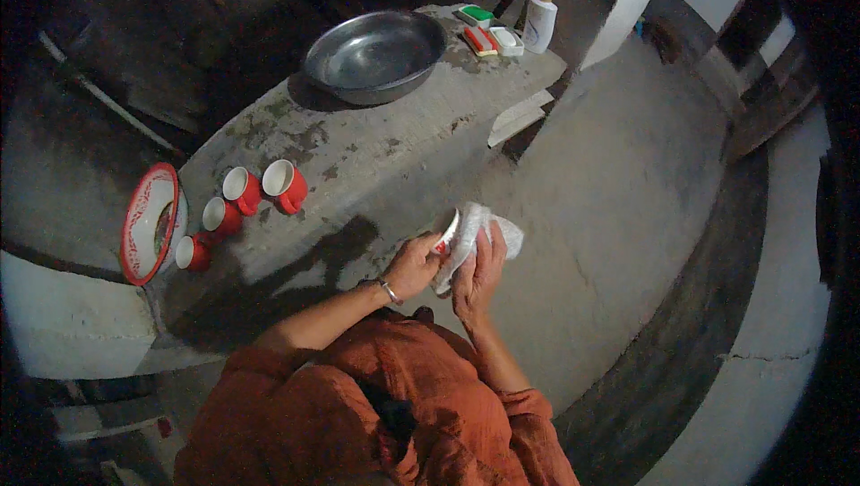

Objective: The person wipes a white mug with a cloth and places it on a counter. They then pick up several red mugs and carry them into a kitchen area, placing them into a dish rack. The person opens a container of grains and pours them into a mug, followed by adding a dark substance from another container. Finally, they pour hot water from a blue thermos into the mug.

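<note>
My left hand, with a bracelet at its wrist, is closed round a small red and white cup in front of my body. A white cloth is gripped in my right hand and pressed against the cup, covering much of it. Part of the cup's pale rim shows between hand and cloth. To the left, several red mugs with white insides, one of them a larger mug, lie tipped on their sides in a row on the concrete slab.
A wide metal basin sits at the slab's far side. Beyond it stand a white pump bottle, a green soap box, a red box and a white dish. A red-rimmed enamel basin leans at the left end.
</note>
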`<state>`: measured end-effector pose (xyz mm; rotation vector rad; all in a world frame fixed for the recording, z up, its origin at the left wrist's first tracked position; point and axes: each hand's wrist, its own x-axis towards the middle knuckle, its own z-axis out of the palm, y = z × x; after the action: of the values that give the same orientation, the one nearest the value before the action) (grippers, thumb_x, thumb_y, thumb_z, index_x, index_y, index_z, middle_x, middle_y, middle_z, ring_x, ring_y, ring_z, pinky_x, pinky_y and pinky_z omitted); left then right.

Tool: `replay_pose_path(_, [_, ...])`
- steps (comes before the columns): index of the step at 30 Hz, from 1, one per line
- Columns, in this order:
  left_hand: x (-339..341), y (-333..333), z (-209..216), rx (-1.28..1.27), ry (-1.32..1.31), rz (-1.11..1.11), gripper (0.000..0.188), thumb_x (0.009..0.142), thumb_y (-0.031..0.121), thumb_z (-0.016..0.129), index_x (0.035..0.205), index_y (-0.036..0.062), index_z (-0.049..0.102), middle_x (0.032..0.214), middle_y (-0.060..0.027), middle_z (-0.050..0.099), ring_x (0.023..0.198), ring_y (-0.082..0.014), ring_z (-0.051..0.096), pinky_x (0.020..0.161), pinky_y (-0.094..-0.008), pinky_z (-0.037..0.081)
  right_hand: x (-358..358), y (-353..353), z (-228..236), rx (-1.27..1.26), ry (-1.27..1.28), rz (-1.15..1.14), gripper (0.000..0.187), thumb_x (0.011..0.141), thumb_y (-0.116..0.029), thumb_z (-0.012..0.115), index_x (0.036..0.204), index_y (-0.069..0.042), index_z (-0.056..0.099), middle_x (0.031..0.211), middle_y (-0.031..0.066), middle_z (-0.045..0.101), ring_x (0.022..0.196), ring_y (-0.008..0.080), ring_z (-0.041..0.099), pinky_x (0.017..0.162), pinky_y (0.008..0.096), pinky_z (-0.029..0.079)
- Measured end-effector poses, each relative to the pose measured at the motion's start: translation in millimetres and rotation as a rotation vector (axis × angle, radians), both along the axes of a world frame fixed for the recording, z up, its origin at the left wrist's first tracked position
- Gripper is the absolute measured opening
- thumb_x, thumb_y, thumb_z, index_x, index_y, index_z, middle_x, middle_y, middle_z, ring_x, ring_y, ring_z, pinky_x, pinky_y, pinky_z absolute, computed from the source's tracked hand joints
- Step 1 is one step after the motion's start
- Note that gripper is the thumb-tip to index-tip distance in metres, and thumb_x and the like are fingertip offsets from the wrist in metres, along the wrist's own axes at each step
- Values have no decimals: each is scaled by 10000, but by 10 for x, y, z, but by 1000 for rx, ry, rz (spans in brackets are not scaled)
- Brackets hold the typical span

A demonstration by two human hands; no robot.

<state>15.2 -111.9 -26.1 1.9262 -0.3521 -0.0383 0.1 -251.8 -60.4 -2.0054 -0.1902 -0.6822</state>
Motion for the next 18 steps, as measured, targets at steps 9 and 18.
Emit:
replay_pose_path(9, [-6,181,295,283,-267,-601,116,760,135,683,819,68,608,956,-59,584,1077,-218,513,1086,-547,160,126,-455,495,953,1151,586,363,921,-382,476,1056,-70,603,907,100,648,739,189,619,649,327,530])
replay_pose_path(18, [-142,307,544,169,177,-281,478,702,164,740,1141,60,581,981,-117,596,1100,-257,517,926,-373,405,98,-41,56,1247,1073,492,385,887,-415,525,1006,-60,616,893,86,661,729,201,643,618,343,541])
